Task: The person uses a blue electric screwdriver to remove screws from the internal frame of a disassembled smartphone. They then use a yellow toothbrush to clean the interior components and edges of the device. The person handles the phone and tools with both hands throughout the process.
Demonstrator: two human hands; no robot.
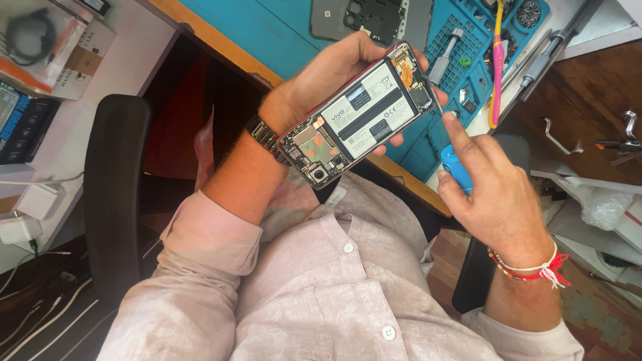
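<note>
The left hand (334, 77) cradles an opened smartphone (361, 113) from behind, back cover off, so the white battery and the green circuit boards face the camera. The fingers wrap under the red-edged frame and the thumb side presses one long edge: a grip closed around the phone. It is held in the air above the person's lap, near the wooden edge of the surface (221, 47) and clear of it.

The right hand (495, 190) keeps a small blue tool (457, 170) tucked between palm and curled fingers, a grip pinched on the tool, while its index finger stretches out and its tip sits just beside the lower corner of the phone, by the orange flex cable.

The phone's long axis runs diagonally in the view, from lower left to upper right. The camera end points down-left toward the wrist with the dark watch (262, 134); the other end points up-right toward the blue repair mat (468, 73) with its parts and the pink-and-yellow tool (497, 67).

Risks, as a judgement: the phone hangs unsupported, so a loosened hold could drop it onto the lap or floor. The bare fingertip near exposed connectors could snag the flex cable or smear contacts, and the tool could slip from the palm
</note>
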